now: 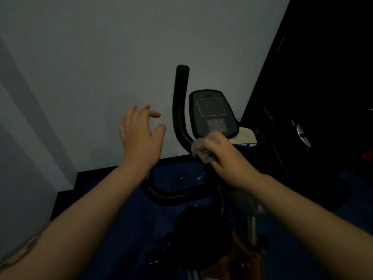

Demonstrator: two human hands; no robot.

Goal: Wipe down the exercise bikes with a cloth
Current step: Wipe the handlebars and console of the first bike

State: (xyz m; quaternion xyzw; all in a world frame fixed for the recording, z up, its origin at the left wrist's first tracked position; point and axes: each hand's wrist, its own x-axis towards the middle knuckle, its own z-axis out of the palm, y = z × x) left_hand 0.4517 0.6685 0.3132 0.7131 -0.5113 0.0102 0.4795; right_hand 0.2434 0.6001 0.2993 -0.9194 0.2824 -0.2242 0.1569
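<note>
An exercise bike stands in front of me in dim light, with a black upright handlebar [180,102] and a dark console [213,114] to its right. My right hand [228,158] grips a crumpled grey cloth [201,149] and presses it on the handlebar's bend just below the console. My left hand [141,136] hovers left of the upright bar with fingers spread, holding nothing and touching nothing. A lower curved black handle [171,196] runs beneath my forearms. The bike's frame below is dark and hard to make out.
A grey wall [90,67] rises close behind the bike, with a black skirting along the blue floor [125,229]. A tall black machine [323,98] fills the right side. A pale object [245,136] lies in a holder right of the console.
</note>
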